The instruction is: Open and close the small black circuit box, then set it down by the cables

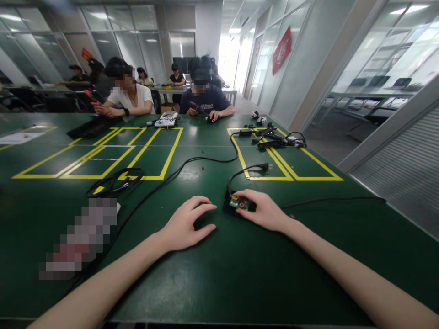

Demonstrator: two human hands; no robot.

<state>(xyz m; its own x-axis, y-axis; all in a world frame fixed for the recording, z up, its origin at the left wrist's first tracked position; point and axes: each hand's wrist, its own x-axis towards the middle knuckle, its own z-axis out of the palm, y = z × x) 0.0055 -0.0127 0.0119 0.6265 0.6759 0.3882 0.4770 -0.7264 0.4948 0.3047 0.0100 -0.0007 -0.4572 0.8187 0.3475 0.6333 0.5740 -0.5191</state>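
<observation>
On the green table my right hand (262,208) grips a small circuit board (239,202) between thumb and fingers. The board shows green, with small components, and sits in or on a black housing (227,204), partly hidden by my fingers. A black cord rises from that housing and ends in a plug (265,167) lying on the table. To the left, my left hand (190,221) hovers over or rests on the table; I cannot tell which. Its fingers are apart, pointing toward the board, and nothing is in them.
A coiled black cable (116,182) lies at left beside a blurred-out object (82,237). A long cord (192,159) crosses the table to a black adapter (244,133). Several adapters and cables (274,139) are heaped at back right. Co-workers sit opposite, handling dark tools.
</observation>
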